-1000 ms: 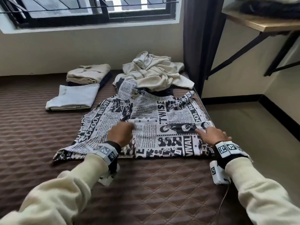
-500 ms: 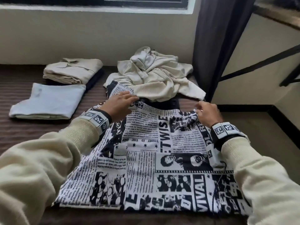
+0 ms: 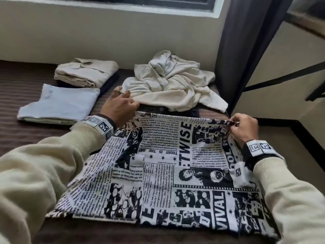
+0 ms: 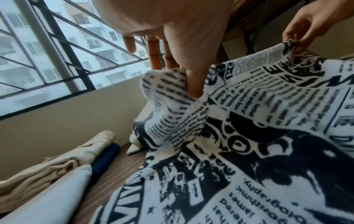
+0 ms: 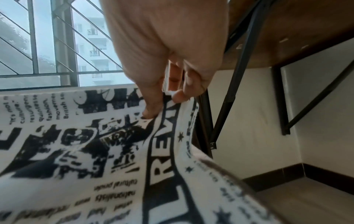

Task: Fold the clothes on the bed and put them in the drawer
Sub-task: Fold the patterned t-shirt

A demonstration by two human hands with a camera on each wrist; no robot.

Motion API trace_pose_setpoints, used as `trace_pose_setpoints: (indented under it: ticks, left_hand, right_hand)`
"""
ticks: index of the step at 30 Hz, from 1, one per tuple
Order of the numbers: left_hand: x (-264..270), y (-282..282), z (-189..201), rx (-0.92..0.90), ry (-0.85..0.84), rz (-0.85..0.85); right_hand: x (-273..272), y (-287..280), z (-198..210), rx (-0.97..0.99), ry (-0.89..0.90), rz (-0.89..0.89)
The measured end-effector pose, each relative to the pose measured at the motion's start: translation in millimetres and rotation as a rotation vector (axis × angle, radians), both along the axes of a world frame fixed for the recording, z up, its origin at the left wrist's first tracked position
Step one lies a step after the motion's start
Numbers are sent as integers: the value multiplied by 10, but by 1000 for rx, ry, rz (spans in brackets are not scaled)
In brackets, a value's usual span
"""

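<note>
A black-and-white newspaper-print garment [image 3: 175,173] lies spread on the brown bed [image 3: 26,134], with its far edge lifted. My left hand [image 3: 119,106] pinches the far left corner of that edge, thumb pressed into the cloth [image 4: 193,89]. My right hand [image 3: 244,127] pinches the far right corner [image 5: 161,109] at the same height, so the edge hangs stretched between them. The near hem rests flat on the bed. A crumpled cream garment [image 3: 172,83] lies just beyond the lifted edge.
At the back left sit a folded beige garment [image 3: 86,73] on something dark blue [image 4: 105,157] and a folded pale blue piece [image 3: 59,103]. A dark curtain [image 3: 246,41] and a black-legged table [image 5: 287,37] stand at right, with floor [image 3: 281,138] beyond the bed's edge.
Both hands moved from the garment's near part to its far edge, took hold of the two corners and raised that edge off the bed.
</note>
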State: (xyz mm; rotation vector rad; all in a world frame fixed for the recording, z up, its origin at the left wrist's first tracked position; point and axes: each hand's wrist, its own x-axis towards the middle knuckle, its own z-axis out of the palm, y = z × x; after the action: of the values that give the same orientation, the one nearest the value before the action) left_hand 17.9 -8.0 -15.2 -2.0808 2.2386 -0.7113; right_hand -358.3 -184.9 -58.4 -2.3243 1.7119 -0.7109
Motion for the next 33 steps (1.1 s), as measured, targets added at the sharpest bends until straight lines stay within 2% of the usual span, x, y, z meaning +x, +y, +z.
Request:
trace_pose_setpoints:
  ticks: [2,5,9,13,18,23,25,29,33]
  left_hand:
    - [17,117,147,-13,49,-88]
    - [32,336,336,97,240,-166]
    - [52,711,412,177,278,-228]
    - [-183,1217,440,250,351,-301]
    - [-564,1737,193,448,346,-132]
    - [-709,2091,-263,525,371,42]
    - [-791,2210,-353,574,368,122]
    - [-897,2370,-464,518,393,164]
    - [-925,2433,-493,542,372,208]
  right_hand:
    - [-118,150,126,-83,-39,6]
    - [-327,432,275,-170,-33,35]
    - [-693,856,298,-218,33,129]
    - [-963,1404,177,-157,10,132]
    - [-1158,1991,-41,-14,-13,36]
    - [-1218,2259,-286,212,57,-75]
    - [-1241,2317,-359,224,63,-109]
    - [-1260,2405,-331,189,28,-181]
    - [-1258,2417,-304,261,69,-196]
